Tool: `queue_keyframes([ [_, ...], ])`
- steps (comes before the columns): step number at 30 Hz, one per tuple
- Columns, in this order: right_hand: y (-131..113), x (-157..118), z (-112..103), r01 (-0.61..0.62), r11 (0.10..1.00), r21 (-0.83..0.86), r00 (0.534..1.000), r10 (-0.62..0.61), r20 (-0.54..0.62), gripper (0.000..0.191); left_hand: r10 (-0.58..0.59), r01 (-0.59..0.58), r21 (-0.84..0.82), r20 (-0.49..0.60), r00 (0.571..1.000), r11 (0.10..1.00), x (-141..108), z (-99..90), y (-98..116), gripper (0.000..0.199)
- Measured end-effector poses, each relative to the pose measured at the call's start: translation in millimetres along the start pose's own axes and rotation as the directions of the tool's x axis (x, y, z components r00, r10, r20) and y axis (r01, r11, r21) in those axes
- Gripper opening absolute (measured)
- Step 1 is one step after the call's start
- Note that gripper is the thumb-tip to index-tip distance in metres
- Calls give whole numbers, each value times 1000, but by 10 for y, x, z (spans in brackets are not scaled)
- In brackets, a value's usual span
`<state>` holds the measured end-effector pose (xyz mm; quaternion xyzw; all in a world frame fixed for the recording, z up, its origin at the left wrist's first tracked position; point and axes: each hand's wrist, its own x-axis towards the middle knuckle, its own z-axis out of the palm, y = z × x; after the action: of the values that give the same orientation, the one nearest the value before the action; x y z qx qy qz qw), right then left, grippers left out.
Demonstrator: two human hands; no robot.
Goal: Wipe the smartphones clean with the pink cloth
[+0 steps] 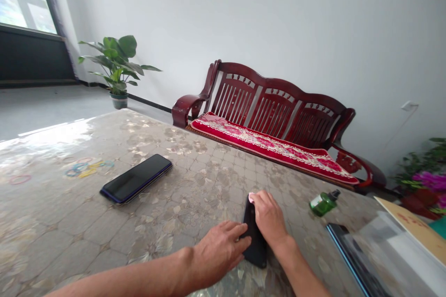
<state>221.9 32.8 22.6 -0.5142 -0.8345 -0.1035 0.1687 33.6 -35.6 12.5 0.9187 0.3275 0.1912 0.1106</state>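
A black phone [257,249] lies on the patterned tabletop close in front of me, pointing away. My left hand [221,248] grips its left edge, with fingertips reaching over onto its dark surface. At the far end of the phone, my right hand [269,216] is closed, pinching a small white cloth or wipe [251,197] against it. Most of that white piece is hidden under the fingers. Further left lies a second phone [137,178], screen up and dark, with a blue edge. To the right, a green spray bottle [322,203] rests on its side.
Several coloured rubber bands [85,168] lie at the left of the table [195,185]. Another dark phone with a blue edge [351,255] sits at the right, beside clear plastic and a cardboard piece [414,225]. Behind stand a red wooden bench [270,106] and a potted plant [119,67].
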Motion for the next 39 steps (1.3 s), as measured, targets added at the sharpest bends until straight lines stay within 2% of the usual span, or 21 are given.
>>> queue_keyframes([
  [4,-19,-100,-8,-5,999,45,1000,5,-6,26,0,0,-7,1,1000,1000,-7,-6,-2,23],
  [9,-34,-363,-92,82,991,110,997,-82,2,31,-9,9,15,21,1000,1000,6,-6,1,17],
  [18,256,-137,11,-6,1000,25,997,7,-72,27,15,-16,36,23,1000,999,-13,-7,-18,21],
  [26,121,-510,-116,58,991,123,998,-56,-20,30,12,-12,45,18,1000,999,6,2,-14,21],
  [28,140,-485,-109,57,991,123,998,-55,-19,29,7,-8,46,21,1000,999,9,2,-11,21],
  [34,250,-175,-22,-11,998,57,999,14,-46,27,6,-7,26,40,999,1000,-2,-43,-4,24],
  [36,229,-165,-29,-12,998,62,999,15,-40,27,8,-9,23,40,999,1000,-5,-53,-2,24],
  [39,127,-293,-81,7,994,106,1000,-6,-13,29,4,-5,19,40,999,1000,-5,-49,0,23],
])
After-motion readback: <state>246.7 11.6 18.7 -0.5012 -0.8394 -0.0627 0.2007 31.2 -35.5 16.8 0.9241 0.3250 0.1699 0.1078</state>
